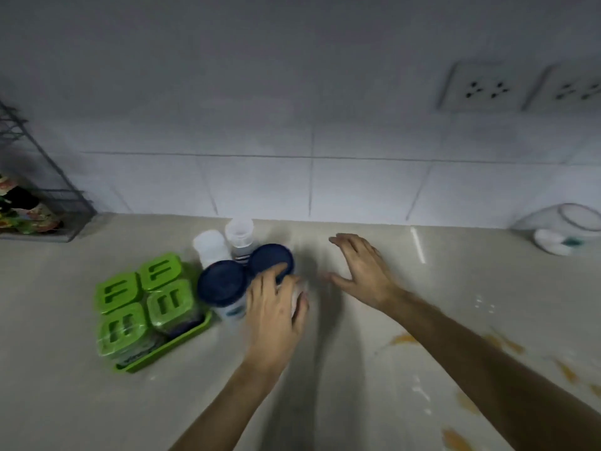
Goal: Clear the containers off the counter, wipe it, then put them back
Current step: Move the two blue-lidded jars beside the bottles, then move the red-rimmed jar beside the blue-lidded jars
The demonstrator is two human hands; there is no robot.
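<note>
On the beige counter (325, 369) stand two clear jars with dark blue lids. My left hand (276, 307) is wrapped around the side of the right blue-lidded jar (271, 260). The other blue-lidded jar (222, 281) stands just left of it. Behind them are two white-capped containers (211, 247) (240, 234) near the wall. A green tray (169, 349) at the left holds several green-lidded jars (143, 301). My right hand (362, 270) hovers open over the counter to the right of the jars, fingers spread, holding nothing.
A wire rack (48, 196) with colourful packets sits at the far left against the tiled wall. A tilted clear jar (566, 227) lies at the far right. Orange stains (507, 346) mark the counter at the right. Wall sockets (481, 87) are above.
</note>
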